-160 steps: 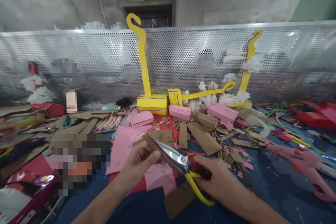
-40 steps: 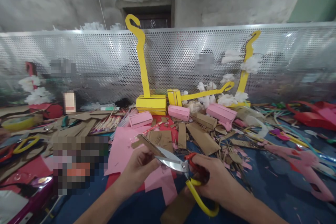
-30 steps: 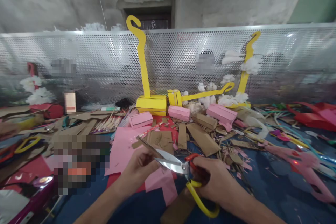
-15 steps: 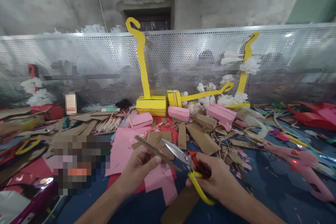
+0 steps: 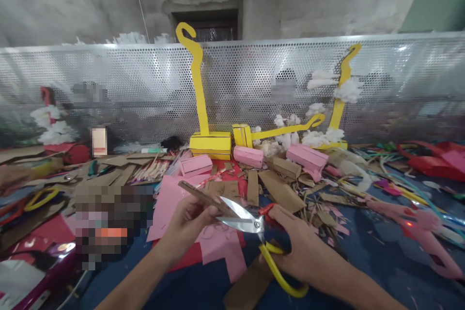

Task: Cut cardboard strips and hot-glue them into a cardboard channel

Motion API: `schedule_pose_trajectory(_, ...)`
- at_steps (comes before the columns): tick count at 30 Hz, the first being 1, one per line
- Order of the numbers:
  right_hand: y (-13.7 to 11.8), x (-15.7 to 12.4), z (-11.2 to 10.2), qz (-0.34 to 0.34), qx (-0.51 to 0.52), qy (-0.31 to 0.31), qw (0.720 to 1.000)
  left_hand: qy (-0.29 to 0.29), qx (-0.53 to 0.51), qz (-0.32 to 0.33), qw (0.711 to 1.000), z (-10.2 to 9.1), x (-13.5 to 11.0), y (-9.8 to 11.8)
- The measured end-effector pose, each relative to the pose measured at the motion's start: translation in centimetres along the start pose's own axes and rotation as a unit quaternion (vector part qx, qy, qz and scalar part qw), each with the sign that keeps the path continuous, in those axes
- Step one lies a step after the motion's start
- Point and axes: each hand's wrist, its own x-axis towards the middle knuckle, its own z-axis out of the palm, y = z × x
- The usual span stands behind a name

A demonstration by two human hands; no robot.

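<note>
My left hand (image 5: 189, 220) pinches a narrow strip of brown cardboard (image 5: 196, 192) between thumb and fingers, tilted up to the left. In my right hand (image 5: 300, 247) is a pair of scissors (image 5: 257, 225) with one red and one yellow handle. Their blades stand apart, pointing left, with the near end of the cardboard strip between or right beside them. Below both hands lie pink paper sheets (image 5: 165, 208) over a red sheet, and a brown cardboard piece (image 5: 247, 283) rests near the front.
Yellow hook-topped stands (image 5: 199, 101) lean by the perforated metal panel (image 5: 145, 87). Pink boxes (image 5: 248, 156) and cardboard scraps (image 5: 281, 189) lie across the middle. A pink glue gun (image 5: 417, 225) is at the right. Scissors with a yellow handle (image 5: 42, 197) lie at the left.
The scissors have opened wider and moved left onto the cardboard strip. My left hand has shifted slightly left with the strip.
</note>
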Motion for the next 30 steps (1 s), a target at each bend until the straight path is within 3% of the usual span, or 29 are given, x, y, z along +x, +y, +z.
schedule_pose_trajectory(17, 0.5, 0.2, -0.2, -0.042, -0.028, -0.002, 0.999, 0.032, -0.012, -0.035, 0.999, -0.2, -0.5, -0.8)
schedule_pose_trajectory(30, 1.3, 0.5, 0.5, -0.017, -0.024, 0.0, 1.0, 0.021, -0.042, -0.04, 0.998, 0.4, -0.7, -0.4)
